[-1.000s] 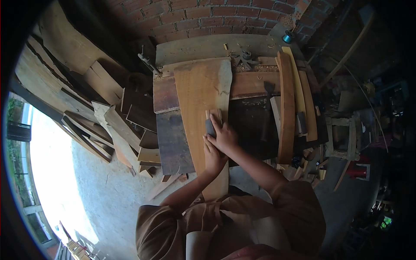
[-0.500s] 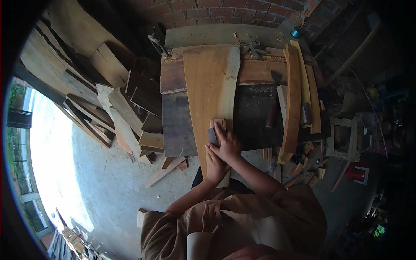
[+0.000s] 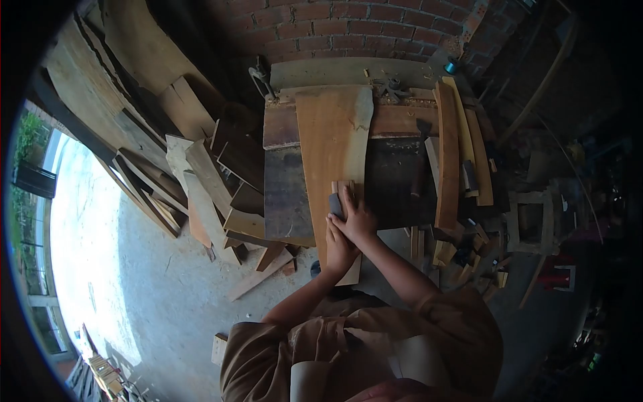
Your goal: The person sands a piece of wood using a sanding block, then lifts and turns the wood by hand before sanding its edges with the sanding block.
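A sanding block (image 3: 343, 185), a small wooden block with a dark grey wrap, rests on a wide, tapering plank (image 3: 328, 134). My right hand (image 3: 358, 222) is closed over it from the right, with the index finger stretched along its top. Just behind, my left hand (image 3: 339, 249) presses against the near end of the block, its fingers partly covered by my right hand. The plank lies lengthwise on a dark workbench (image 3: 284, 194), its narrow end jutting past the front edge toward my body.
On the right of the bench lie a long curved wooden piece (image 3: 447, 161), thinner strips (image 3: 479, 161) and a dark-bladed tool (image 3: 420, 157). A clamp (image 3: 261, 77) stands at the back left. Boards (image 3: 201, 174) lean at left; offcuts (image 3: 462, 258) litter the floor at right.
Both hands and the sanding block have slid slightly farther up the plank, away from my body. The whole view has shifted a little as my head moved.
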The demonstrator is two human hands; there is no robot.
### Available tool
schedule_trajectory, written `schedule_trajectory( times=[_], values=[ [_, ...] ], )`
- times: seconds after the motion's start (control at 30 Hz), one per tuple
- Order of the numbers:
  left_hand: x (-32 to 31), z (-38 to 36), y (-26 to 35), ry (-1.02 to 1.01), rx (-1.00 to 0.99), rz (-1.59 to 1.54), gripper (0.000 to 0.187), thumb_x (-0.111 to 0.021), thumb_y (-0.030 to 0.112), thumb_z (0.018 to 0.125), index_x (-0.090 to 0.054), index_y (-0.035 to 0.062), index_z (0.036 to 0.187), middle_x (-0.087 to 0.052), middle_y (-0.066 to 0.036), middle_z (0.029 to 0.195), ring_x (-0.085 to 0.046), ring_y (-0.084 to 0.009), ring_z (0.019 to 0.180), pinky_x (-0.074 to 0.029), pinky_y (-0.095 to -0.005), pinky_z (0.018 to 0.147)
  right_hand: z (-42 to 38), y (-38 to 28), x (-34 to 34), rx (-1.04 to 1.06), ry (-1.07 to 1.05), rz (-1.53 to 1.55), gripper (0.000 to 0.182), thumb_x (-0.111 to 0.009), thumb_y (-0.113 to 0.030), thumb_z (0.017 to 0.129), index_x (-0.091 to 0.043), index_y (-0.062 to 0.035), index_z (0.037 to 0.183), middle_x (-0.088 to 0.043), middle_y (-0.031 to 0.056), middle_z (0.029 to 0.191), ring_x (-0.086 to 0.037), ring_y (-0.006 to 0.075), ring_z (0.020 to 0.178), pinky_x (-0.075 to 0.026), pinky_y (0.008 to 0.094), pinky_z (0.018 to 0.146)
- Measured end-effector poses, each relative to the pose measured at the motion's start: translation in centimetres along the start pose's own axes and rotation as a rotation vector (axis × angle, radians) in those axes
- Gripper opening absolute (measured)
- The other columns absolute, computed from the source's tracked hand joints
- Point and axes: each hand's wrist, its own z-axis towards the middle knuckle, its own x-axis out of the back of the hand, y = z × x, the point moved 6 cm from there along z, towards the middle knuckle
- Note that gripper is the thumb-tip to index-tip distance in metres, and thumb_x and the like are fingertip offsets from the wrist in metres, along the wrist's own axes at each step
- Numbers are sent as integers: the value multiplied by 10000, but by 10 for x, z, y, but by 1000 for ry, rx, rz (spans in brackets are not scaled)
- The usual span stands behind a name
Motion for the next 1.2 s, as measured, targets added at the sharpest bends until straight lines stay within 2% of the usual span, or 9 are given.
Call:
schedule_trajectory(
  times=[0.23,0.3,0.47,0.57,0.77,0.9,1.0,1.07,1.2],
  values=[
    [0,7,-2,-10,-16,-98,1212,-774,347,614,97,-128,1309,-104,-359,1348,-184,-487,1248,-224,-451,1029,8,2,-5,-17,-136,-1,876,-584,-582,694,-165,-265,1395,-516,207,1025,-593,366,804,-497,421,635],
    [0,6,1,50,-46,-75,1151,-764,300,626,51,-146,1305,-173,-358,1326,-251,-486,1217,-251,-458,1013,7,2,-4,-12,-113,-12,882,-587,-583,690,-160,-269,1395,-522,212,1033,-595,370,819,-500,417,650],
    [7,26,3,-26,-55,-31,1168,-765,315,617,57,-157,1300,-182,-365,1318,-270,-485,1205,-256,-455,1009,24,1,0,-75,-112,4,868,-590,-575,694,-185,-254,1390,-518,226,1065,-590,376,859,-494,429,684],
    [0,51,-5,-31,-69,-75,1200,-770,337,616,90,-143,1303,-122,-359,1339,-232,-488,1225,-242,-453,1022,46,2,3,-104,-112,23,866,-597,-569,692,-194,-248,1388,-526,222,1054,-589,374,868,-491,433,698],
    [-3,123,-2,18,-100,-66,1210,-774,341,610,92,-143,1303,-142,-356,1336,-234,-485,1223,-241,-462,1020,119,8,6,-89,-90,14,868,-601,-558,691,-186,-253,1389,-555,210,1009,-591,372,873,-491,433,703],
    [-4,189,2,0,-58,-47,1202,-769,339,616,93,-132,1309,-130,-350,1345,-225,-477,1232,-236,-449,1027,190,17,3,-86,-93,22,866,-614,-524,699,-179,-241,1392,-517,130,1194,-571,354,952,-481,400,756],
    [-8,257,0,22,-85,-44,1197,-763,337,621,99,-129,1309,-131,-350,1346,-220,-474,1236,-238,-447,1028,251,27,0,-92,-44,35,858,-618,-527,693,-197,-251,1388,-531,156,1160,-572,355,950,-475,402,764],
    [-11,308,-1,17,-76,-42,1194,-759,337,624,101,-132,1306,-133,-351,1344,-219,-475,1236,-240,-447,1027,302,26,12,-108,-56,63,862,-599,-554,687,-180,-278,1388,-552,228,1058,-584,376,918,-477,432,760],
    [-19,352,0,50,-77,-23,1171,-746,331,639,94,-145,1300,-148,-351,1338,-241,-478,1220,-254,-440,1019,349,30,16,-73,-49,57,856,-600,-552,688,-191,-274,1386,-556,222,1056,-569,365,964,-464,423,797]
  ],
)
